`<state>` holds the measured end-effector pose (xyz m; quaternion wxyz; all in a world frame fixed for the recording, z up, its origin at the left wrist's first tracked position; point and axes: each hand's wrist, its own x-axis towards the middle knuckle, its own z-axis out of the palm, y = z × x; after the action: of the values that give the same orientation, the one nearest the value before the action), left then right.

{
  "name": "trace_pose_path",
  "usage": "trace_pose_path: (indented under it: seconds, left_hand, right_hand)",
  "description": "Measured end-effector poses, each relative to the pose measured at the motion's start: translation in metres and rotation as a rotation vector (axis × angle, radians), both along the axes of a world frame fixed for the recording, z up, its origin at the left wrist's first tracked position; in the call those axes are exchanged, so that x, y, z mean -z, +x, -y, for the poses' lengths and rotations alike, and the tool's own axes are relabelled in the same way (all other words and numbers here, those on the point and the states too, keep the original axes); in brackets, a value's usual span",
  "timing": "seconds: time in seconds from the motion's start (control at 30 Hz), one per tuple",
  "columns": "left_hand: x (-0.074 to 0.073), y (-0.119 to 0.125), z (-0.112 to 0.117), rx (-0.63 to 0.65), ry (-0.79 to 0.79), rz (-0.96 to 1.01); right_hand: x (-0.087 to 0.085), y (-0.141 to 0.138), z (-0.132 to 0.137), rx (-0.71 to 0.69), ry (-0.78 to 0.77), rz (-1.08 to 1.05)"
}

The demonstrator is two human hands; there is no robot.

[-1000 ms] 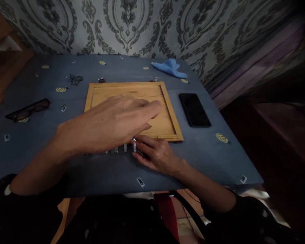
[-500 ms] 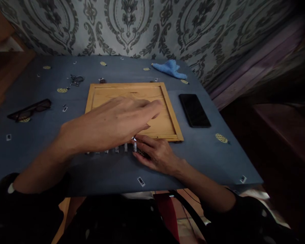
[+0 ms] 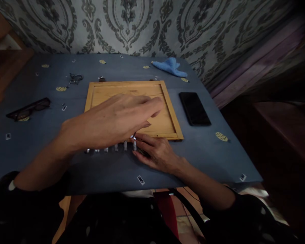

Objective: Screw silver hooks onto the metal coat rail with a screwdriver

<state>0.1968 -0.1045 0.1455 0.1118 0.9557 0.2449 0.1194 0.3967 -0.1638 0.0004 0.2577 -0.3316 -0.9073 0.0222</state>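
Observation:
My left hand hovers above the table with its fingers stretched out toward the right, over the near edge of a shallow wooden tray. Under it a row of small upright tiles stands on the blue table. My right hand rests low on the table at the row's right end, its fingers curled and pinching the last small tile. The tray's front rim is partly hidden by my left hand.
A black phone lies right of the tray. A blue cloth sits at the back right, dark glasses at the left, a small dark metal object at the back left. Loose small tiles and yellow dotted ovals are scattered about.
Hardly anything has moved. My left hand has lifted a little, so more of the tile row shows beneath it. The right hand stays at the row's end.

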Motion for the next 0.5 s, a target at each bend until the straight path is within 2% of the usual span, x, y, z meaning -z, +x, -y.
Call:
trace_pose_path:
  seconds: [0.23, 0.37, 0.5]
  left_hand:
    - [-0.002, -0.007, 0.001, -0.003, -0.163, 0.007]
    - [-0.002, -0.009, 0.001, -0.006, -0.146, -0.010]
    - [-0.012, -0.013, 0.002, -0.013, -0.052, -0.017]
  right_hand:
    - [-0.001, 0.000, -0.001, -0.015, 0.017, -0.019]
    - [-0.001, 0.000, 0.000, -0.017, 0.007, -0.020]
    - [0.001, 0.001, 0.001, 0.001, 0.004, -0.024]
